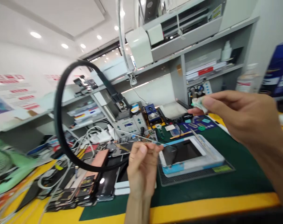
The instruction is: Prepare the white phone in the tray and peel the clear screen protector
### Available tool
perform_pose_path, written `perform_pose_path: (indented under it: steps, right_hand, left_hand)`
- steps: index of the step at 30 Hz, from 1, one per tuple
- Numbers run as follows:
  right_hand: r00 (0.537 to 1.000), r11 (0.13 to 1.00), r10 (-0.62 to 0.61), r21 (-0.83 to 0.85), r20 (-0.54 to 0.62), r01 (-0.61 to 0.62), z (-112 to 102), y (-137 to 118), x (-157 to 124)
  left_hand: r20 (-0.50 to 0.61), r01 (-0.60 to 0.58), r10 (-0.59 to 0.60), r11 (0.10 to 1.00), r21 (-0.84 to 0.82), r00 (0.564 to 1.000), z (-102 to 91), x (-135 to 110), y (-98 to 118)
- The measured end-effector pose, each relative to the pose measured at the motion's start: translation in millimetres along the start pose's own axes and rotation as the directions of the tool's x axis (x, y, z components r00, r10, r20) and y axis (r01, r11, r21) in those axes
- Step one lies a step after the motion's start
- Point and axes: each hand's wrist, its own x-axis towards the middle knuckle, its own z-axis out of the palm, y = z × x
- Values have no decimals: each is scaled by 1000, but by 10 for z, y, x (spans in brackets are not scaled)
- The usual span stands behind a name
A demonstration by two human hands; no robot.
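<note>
My left hand point(141, 168) is raised over the bench with its fingers pinched on the edge of a thin clear glass sheet point(153, 141), held nearly edge-on above the green mat point(237, 174). My right hand point(239, 115) is up at the right. Its thumb and fingers are closed on a small pale wipe or pad point(198, 104). Below both hands a white and blue fixture point(192, 157) with a dark screen lies on a black ribbed pad.
A thick black hose point(59, 124) loops at the left. Several phones and parts point(85, 183) are stacked at the front left among white cables. A control unit point(129, 124), tools and shelves stand behind. The yellow bench edge point(202, 208) runs along the front.
</note>
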Motion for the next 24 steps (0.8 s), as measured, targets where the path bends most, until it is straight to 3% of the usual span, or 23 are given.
perform_pose_path:
  steps: [2, 6, 9, 14, 20, 24]
  right_hand:
    - [994, 993, 87, 70, 69, -92, -121, 128, 97]
    - [932, 965, 234, -182, 277, -188, -381, 430, 42]
    - [847, 936, 334, -250, 415, -247, -526, 626, -91]
    - [777, 913, 384, -334, 499, -237, -655, 805, -234]
    - [813, 816, 261, -569, 521, 103, -655, 778, -240]
    - [810, 828, 312, -561, 496, 25, -473, 674, -168]
  left_hand:
    - [-29, 32, -32, 999, 12, 999, -20, 29, 10]
    - [-69, 67, -64, 997, 40, 996, -50, 66, 18]
    - [-100, 97, -92, 994, 49, 991, -37, 70, 29]
    - [-106, 130, -122, 988, 78, 987, -5, 65, 48]
    - [-55, 185, -180, 977, 103, 982, -27, 60, 40]
    - [-37, 210, -208, 975, 75, 977, -35, 57, 46]
